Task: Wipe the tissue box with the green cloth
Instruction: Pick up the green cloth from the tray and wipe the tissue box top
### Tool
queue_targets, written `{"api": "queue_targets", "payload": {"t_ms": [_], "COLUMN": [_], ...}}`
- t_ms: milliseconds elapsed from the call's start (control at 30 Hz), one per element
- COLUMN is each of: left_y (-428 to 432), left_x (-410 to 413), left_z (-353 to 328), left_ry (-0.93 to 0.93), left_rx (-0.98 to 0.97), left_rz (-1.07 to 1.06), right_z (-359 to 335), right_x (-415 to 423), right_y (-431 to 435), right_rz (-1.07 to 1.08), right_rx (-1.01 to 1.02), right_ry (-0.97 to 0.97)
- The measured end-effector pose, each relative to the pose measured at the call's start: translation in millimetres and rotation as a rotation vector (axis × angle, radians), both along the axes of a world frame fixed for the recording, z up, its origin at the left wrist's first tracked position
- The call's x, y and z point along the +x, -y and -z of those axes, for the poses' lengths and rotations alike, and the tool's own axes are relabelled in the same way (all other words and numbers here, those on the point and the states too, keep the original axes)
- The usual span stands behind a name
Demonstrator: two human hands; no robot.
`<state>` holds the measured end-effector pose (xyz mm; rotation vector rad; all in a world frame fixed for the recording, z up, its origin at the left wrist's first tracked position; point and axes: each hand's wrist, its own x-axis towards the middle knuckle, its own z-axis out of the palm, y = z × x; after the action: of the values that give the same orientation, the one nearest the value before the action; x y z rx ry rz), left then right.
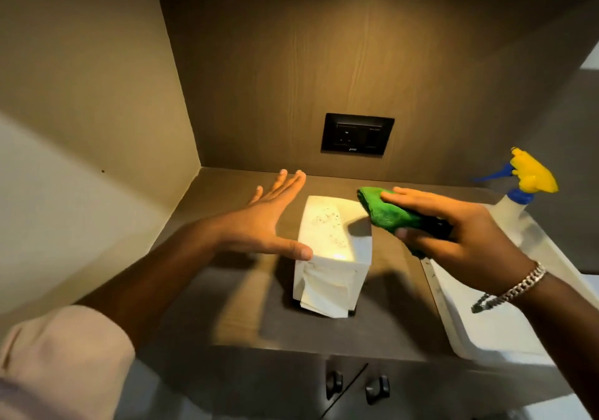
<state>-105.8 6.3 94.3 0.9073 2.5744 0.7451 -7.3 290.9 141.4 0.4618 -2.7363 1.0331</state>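
Note:
A white tissue box (327, 241) stands on the brown counter (227, 316), with a tissue hanging out of its front face and dark specks on its top. My left hand (269, 222) is flat and open beside the box's left side, its thumb tip touching the box's upper left edge. My right hand (453, 234) grips a folded green cloth (389, 212), held just above the box's top right corner. A silver bracelet sits on that wrist.
A spray bottle (525, 192) with a yellow and blue trigger head stands at the right. A white basin (505, 316) lies below it. A black wall socket (356, 134) is on the back panel. Two cabinet knobs (356, 385) show under the counter edge.

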Motion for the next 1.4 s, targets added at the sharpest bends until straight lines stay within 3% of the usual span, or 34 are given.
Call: {"api": "queue_targets", "payload": {"t_ms": [200, 500, 600, 800, 1033, 1200, 1400], "left_y": [-7, -7, -7, -6, -6, -6, -7], "left_x": [-27, -39, -39, -35, -31, -29, -26], "left_z": [-6, 6, 6, 7, 6, 6, 10], "left_ry": [0.098, 0.091, 0.099, 0.096, 0.111, 0.168, 0.252], "left_rx": [-0.131, -0.07, -0.072, -0.06, -0.001, 0.066, 0.094], "left_rz": [0.142, 0.167, 0.157, 0.151, 0.128, 0.114, 0.015], "right_z": [12, 10, 7, 10, 4, 15, 8], "right_x": [-10, -17, -17, 4, 3, 6, -35], "right_y": [34, 59, 53, 75, 72, 95, 82], "right_rz": [-0.07, -0.037, 0.017, -0.044, 0.168, 0.068, 0.245], "right_rx": [0.274, 0.578, 0.578, 0.68, 0.741, 0.708, 0.642], "right_ry": [0.08, 0.044, 0.102, -0.013, 0.07, -0.024, 0.069]}}
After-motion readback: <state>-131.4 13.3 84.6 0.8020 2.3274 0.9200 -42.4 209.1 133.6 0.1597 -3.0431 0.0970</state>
